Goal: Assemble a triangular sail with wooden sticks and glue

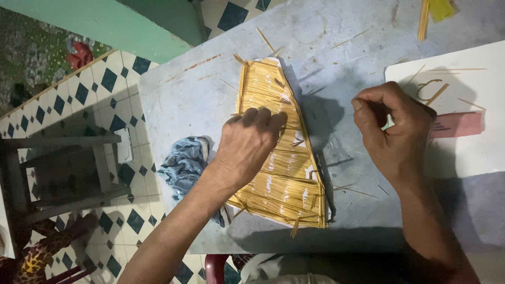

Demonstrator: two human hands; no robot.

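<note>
Left hand (247, 144): fingers flat and spread, pressing down on the stick panel (281, 173); grasping nothing, palm resting on the panel's upper half.
Right hand (392, 131): grip clenched into a loose fist around a small pale object, mostly hidden; what it is cannot be told.
Stick panel: flat wedge of thin yellow sticks glued on white backing, long axis running 12 to 6 o'clock, wider at 6. It lies at 9 o'clock from the right hand, apart from it; the left hand is the nearer.
Blue rag (184, 163): crumpled at 9 o'clock of the panel, just beside the left wrist.
White sheet (473, 152): at 3 o'clock, bearing loose sticks and a pink block (457, 125).
Tabletop (194, 94): grey, scattered with stray sticks.
</note>
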